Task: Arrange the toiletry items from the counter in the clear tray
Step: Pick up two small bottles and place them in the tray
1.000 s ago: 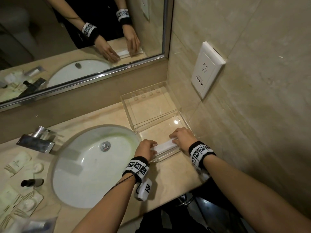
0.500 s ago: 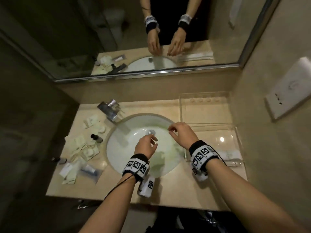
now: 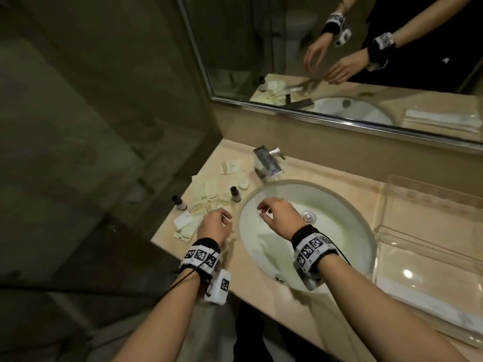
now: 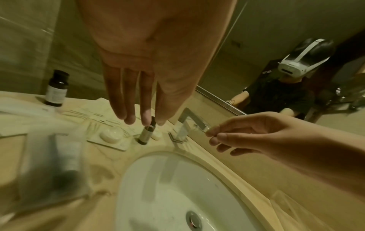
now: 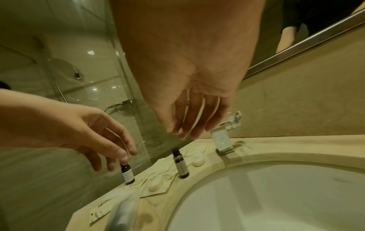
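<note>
With both my left hand [image 3: 214, 226] and right hand [image 3: 278, 214] loose-fingered and empty, far left of the clear acrylic tray [image 3: 428, 259], I risked toppling the small dark upright bottles [image 3: 235, 194] among flat cream sachets [image 3: 206, 197].

The head camera looks down on the counter [image 3: 264, 278] from above. Each wrist camera looks along its palm, close over the sink [image 4: 177, 195]. All three share the faucet [image 5: 223, 140].

White oval sink [image 3: 339, 246] set in counter; chrome faucet [image 3: 268, 163] behind it; mirror [image 3: 287, 48] above.
</note>
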A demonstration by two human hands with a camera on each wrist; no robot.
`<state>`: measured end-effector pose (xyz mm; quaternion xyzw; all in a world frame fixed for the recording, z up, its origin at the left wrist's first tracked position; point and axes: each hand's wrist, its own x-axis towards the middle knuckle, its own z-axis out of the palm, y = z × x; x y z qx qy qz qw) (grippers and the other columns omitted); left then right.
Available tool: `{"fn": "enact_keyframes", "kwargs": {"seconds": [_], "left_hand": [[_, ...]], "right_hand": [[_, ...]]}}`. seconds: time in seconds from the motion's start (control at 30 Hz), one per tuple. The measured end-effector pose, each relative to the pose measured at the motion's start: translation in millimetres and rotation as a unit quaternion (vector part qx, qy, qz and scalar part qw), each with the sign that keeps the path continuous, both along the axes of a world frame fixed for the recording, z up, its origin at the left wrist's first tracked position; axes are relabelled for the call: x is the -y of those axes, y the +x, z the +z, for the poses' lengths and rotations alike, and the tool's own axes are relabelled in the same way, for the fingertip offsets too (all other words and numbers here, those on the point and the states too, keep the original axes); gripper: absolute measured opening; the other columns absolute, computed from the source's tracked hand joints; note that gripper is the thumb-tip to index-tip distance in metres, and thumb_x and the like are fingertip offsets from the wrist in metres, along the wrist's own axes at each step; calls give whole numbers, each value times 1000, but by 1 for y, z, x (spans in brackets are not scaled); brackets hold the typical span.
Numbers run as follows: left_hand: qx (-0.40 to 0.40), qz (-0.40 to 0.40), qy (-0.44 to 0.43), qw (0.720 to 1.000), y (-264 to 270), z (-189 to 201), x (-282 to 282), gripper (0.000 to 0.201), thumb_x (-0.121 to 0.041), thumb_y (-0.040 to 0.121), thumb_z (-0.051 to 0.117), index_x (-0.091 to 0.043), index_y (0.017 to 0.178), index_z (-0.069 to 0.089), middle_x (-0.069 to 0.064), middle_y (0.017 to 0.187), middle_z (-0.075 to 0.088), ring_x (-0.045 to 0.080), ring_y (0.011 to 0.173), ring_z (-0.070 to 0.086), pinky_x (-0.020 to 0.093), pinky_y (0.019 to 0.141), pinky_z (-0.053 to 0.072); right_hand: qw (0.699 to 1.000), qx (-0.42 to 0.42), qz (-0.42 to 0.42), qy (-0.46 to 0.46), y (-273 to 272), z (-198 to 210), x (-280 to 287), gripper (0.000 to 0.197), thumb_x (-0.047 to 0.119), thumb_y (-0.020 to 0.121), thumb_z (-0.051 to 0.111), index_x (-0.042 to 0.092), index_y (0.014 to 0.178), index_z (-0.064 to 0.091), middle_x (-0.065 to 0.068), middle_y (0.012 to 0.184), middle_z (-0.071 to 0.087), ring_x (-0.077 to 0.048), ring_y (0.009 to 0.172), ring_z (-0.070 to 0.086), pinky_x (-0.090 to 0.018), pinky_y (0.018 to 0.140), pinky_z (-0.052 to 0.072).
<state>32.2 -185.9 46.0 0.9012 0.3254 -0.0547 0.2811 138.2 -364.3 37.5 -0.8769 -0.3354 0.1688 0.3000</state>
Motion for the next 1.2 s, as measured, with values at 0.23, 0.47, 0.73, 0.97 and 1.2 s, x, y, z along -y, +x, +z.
{"fn": "enact_keyframes", "kwargs": {"seconds": [0.23, 0.47, 0.73, 0.97, 1.2], "left_hand": [[-10, 51, -30, 998, 1, -23, -94, 10, -17, 81, 65, -24, 87, 61, -4, 84, 66, 20, 84, 63, 28, 75, 48], [-13, 157, -40, 987, 0, -47, -173, 45, -24, 71, 81, -9, 100, 50, 11, 103, 65, 32, 99, 64, 40, 83, 53], [60, 186, -95, 976, 16, -72, -213, 48, -5, 68, 79, -10, 110, 56, 12, 119, 55, 30, 108, 57, 38, 94, 49], [80, 160, -73, 981, 20, -82, -219, 19, -2, 75, 70, -11, 90, 64, 11, 98, 66, 30, 94, 63, 39, 87, 53], [143, 86, -117, 979, 47, -52, -185, 25, -7, 76, 76, -4, 100, 66, 10, 103, 66, 19, 87, 63, 20, 77, 48]], "right_hand": [[999, -9, -15, -35, 0, -22, -91, 17, 24, 92, 59, 18, 107, 66, 0, 101, 68, -21, 91, 62, -37, 84, 51], [977, -37, -204, -58, 8, -49, -142, 25, 24, 84, 72, 15, 96, 52, -1, 97, 62, -24, 85, 60, -32, 69, 45], [966, -72, -241, -62, 25, -76, -172, 51, 22, 80, 77, 19, 125, 53, -7, 124, 56, -27, 106, 60, -43, 88, 53], [963, -75, -260, -16, 31, -82, -177, 27, 17, 83, 74, 20, 107, 63, -3, 111, 65, -24, 91, 65, -42, 80, 57], [968, -75, -225, 82, 33, -56, -161, 23, 13, 84, 73, 17, 105, 63, 0, 99, 70, -17, 91, 65, -32, 86, 54]]}}
